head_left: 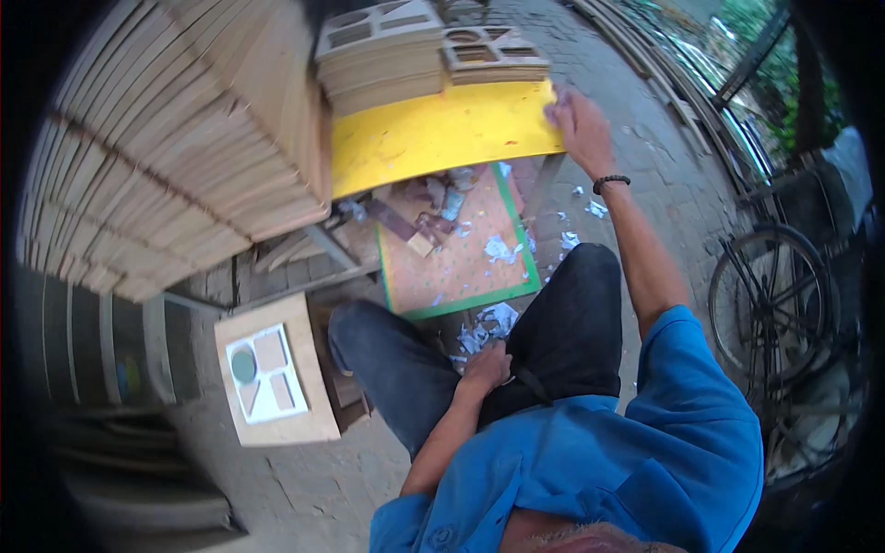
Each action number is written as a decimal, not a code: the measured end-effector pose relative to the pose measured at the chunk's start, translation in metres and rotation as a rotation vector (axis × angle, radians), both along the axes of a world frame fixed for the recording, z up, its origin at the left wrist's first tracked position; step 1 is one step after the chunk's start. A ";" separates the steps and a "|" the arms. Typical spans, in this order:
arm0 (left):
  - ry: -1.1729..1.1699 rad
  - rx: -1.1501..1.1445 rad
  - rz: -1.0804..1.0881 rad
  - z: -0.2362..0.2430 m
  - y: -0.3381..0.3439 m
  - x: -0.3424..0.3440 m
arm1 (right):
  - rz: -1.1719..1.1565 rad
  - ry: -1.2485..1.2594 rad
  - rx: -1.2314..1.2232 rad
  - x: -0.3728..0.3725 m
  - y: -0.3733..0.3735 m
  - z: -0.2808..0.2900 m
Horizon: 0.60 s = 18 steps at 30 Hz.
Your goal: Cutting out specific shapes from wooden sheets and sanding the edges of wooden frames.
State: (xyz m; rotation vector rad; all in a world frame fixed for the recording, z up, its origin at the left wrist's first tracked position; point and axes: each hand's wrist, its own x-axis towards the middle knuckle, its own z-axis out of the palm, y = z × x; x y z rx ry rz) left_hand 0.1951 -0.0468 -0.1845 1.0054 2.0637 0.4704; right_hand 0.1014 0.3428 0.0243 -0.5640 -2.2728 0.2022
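Observation:
A yellow tabletop (442, 124) spans the space ahead of me. At its right edge is my right hand (586, 129), slightly blurred, its fingers closed on a small purplish scrap (553, 111) whose kind I cannot make out. My left hand (489, 367) rests low in my lap between my thighs, fingers curled; what they hold, if anything, is hidden. Along the table's far side stand a taller stack of wooden boards with cut-out shapes (383, 64) and a lower stack of similar boards (498, 63). Neither hand touches these stacks.
Tall piles of thin wooden boards (184, 138) rise at the left. A white shape-puzzle board (270, 373) lies on a wooden stand (318, 419). Below the table, a green-edged mat (461, 290) carries paper scraps and wooden bits. A bicycle (770, 295) stands at right.

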 end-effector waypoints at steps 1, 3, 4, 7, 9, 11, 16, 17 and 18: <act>0.004 0.008 -0.013 -0.001 0.000 0.001 | -0.014 -0.272 0.096 -0.009 -0.008 -0.015; -0.007 -0.007 0.035 -0.010 0.001 0.002 | -0.018 -0.152 0.187 -0.019 -0.021 -0.040; 0.024 0.006 0.051 -0.011 0.003 0.003 | -0.017 -0.116 0.209 -0.022 -0.019 -0.047; -0.008 0.060 0.067 -0.014 -0.006 0.003 | 0.178 0.043 0.322 -0.033 -0.068 -0.048; 0.032 0.044 0.062 -0.012 -0.005 0.005 | 0.342 0.051 0.181 -0.050 -0.116 -0.041; -0.014 0.049 0.051 -0.010 -0.006 0.005 | 0.503 -0.016 0.176 -0.079 -0.157 -0.036; -0.016 0.041 0.016 0.000 -0.004 0.004 | 0.713 -0.055 0.297 -0.126 -0.200 -0.036; -0.030 0.038 0.012 0.006 -0.005 0.003 | 0.710 -0.069 0.290 -0.124 -0.189 -0.038; -0.034 0.053 0.050 0.013 -0.006 0.001 | 0.790 -0.052 0.250 -0.115 -0.170 -0.039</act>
